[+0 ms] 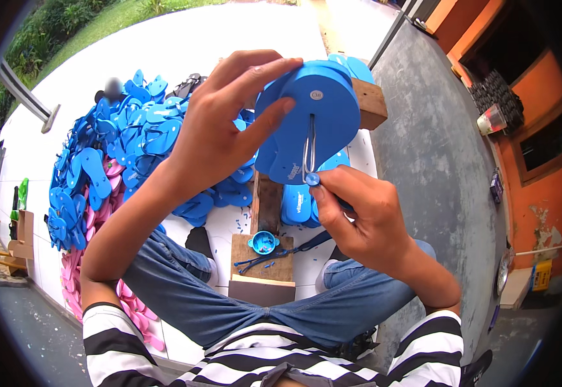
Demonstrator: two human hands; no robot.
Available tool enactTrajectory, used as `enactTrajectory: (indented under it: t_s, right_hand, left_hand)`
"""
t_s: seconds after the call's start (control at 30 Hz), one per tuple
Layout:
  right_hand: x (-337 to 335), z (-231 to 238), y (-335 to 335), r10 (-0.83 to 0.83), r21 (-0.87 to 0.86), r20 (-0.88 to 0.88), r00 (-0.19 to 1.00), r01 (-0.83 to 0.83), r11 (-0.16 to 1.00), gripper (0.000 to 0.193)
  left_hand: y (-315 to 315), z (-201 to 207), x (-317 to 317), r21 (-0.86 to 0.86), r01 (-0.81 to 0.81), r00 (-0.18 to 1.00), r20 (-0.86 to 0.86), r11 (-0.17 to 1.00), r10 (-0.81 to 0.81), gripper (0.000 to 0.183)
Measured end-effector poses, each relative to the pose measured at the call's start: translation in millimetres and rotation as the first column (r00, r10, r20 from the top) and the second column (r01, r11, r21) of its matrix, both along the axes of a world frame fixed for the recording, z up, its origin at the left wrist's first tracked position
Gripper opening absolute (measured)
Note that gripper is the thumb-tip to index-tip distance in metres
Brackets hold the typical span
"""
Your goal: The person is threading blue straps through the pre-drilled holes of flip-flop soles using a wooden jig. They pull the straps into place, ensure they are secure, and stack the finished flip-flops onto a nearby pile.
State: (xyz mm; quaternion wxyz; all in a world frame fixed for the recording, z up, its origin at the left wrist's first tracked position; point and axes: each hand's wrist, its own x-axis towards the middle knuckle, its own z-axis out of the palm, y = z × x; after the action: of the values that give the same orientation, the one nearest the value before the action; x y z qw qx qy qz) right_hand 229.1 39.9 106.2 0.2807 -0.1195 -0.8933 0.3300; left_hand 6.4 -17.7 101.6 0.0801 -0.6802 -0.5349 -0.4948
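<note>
My left hand (226, 109) grips a blue flip-flop sole (337, 119) by its upper left edge, thumb on the face and fingers over the top. A looped metal pulling tool (308, 145) hangs from the toe hole of that sole. At the loop's lower end is the round blue plug of a strap (313, 179), pinched between the thumb and forefinger of my right hand (368, 209). The rest of the strap is hidden by my fingers. Behind the sole, a wooden block (371, 103) partly shows.
Blue flip-flops (142, 129) and pink ones (71, 277) are heaped on the left. Between my legs, a small blue bowl (253, 243) and loose blue straps (287, 253) lie on a wooden board (279, 271). More blue soles (295, 205) lie beside the wooden beam (266, 206).
</note>
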Motion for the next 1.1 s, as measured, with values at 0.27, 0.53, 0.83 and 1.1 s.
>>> enactTrajectory:
  t_s: [0.27, 0.53, 0.83, 1.1]
  right_hand:
    - [-2, 33, 1, 0.040, -0.145, 0.276, 0.960, 0.001, 0.989, 0.018]
    - [0, 25, 1, 0.066, -0.259, 0.230, 0.971, -0.004, 0.966, 0.022]
    - [-17, 17, 9, -0.265, 0.445, 0.212, 0.940, 0.149, 0.883, 0.008]
    - [-17, 23, -3, -0.441, 0.879, 0.086, 0.893, 0.140, 0.455, 0.010]
  left_hand:
    - [-4, 14, 10, -0.029, -0.074, 0.997, -0.026, 0.997, 0.074, 0.035]
    - [-4, 17, 18, -0.034, -0.039, 0.998, 0.057, 0.999, 0.040, 0.030]
    - [-9, 17, 25, -0.037, -0.124, 0.990, 0.056, 0.992, 0.126, 0.031]
    - [-5, 26, 29, 0.089, -0.189, 0.970, -0.141, 0.978, 0.200, 0.026]
